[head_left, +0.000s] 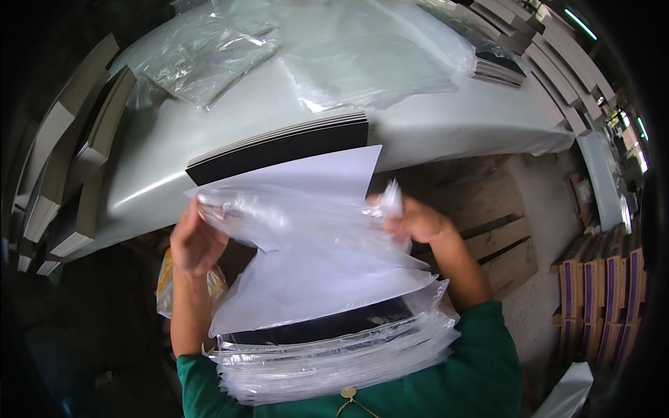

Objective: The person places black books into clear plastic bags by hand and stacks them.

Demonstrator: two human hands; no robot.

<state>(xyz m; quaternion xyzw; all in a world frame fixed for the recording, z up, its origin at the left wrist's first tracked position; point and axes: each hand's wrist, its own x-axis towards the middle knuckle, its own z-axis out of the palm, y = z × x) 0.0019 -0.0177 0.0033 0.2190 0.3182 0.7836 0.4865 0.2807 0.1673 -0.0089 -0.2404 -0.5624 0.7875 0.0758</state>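
My left hand (197, 238) grips the left corner of a clear plastic bag (279, 219) between thumb and fingers. My right hand (416, 220), slightly blurred, is closed on bunched plastic at the bag's right side. A white sheet (320, 171) lies at the bag's far end; how much of it is inside the bag I cannot tell. Beyond it, at the table edge, sits a stack of black boards (286, 148). Against my body rests a pile of plastic-bagged sheets (334, 369), with another white sheet (306, 296) and a black one (320, 327) on top.
Clear plastic bags (216, 59) lie on the covered table (150, 167), with more flat plastic (362, 70) beside them. Stacks of thick boards (87, 153) stand at the left, others (557, 70) at the far right. Wooden pallets (481, 230) and brown cartons (599, 299) are at right.
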